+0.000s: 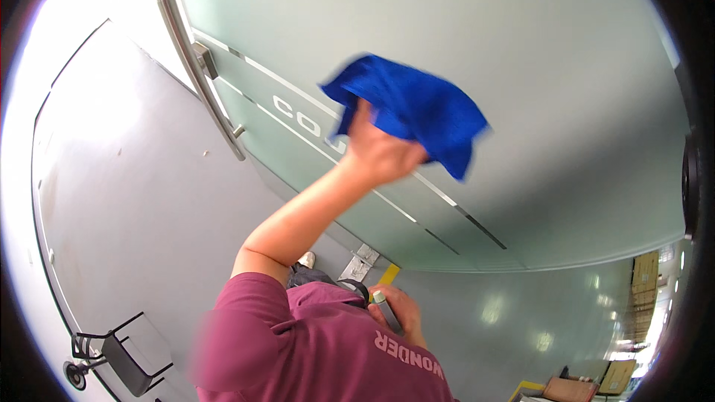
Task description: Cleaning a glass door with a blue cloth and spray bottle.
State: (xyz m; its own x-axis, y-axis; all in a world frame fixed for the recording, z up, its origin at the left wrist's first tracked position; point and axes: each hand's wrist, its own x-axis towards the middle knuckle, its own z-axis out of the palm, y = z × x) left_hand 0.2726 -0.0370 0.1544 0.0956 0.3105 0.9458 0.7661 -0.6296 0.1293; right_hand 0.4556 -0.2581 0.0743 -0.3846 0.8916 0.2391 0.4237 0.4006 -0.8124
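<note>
My left hand (382,151) is raised at the end of an outstretched arm, holding a blue cloth (419,100) against or just in front of a frosted glass door (530,67). Hand and cloth are slightly blurred, and the cloth hides some of the fingers. Pale stripes and lettering run across the glass, partly covered by the hand. Close to my waist, my right hand (399,307) is wrapped around a grey cylindrical object (389,315) with a pale cap-like end; its lower part is hidden.
A long metal pull handle (187,56) and a lock fitting (205,60) sit at the door's left edge. Below are a metal floor plate (357,262) and yellow floor tape (389,274). A dark chair (125,363) stands lower left, cardboard boxes (617,377) lower right.
</note>
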